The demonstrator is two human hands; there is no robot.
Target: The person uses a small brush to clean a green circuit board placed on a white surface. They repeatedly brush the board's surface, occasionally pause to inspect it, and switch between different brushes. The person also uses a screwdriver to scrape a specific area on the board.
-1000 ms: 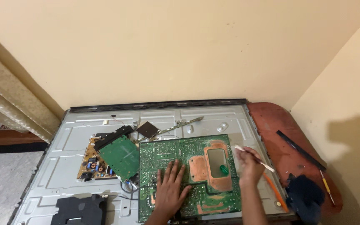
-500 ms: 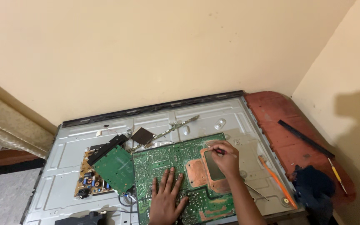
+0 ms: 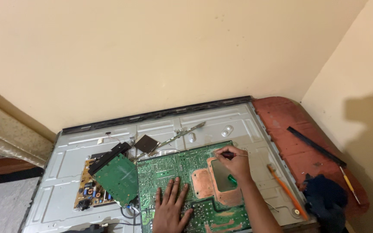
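Pressing L hand (image 3: 170,208) flat, fingers spread, on big green board (image 3: 173,172); R hand (image 3: 235,163) pinching 1 thin tool (image 3: 232,154) at board's top edge. Lying nearby: 2 smaller boards (image 3: 116,177), 1 orange stick (image 3: 286,191), on metal panel (image 3: 221,123).

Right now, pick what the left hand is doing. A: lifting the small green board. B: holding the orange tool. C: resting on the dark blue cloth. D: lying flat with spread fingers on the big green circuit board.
D: the left hand lies palm down, fingers spread, on the big green circuit board; the orange tool and dark blue cloth lie untouched on the right.
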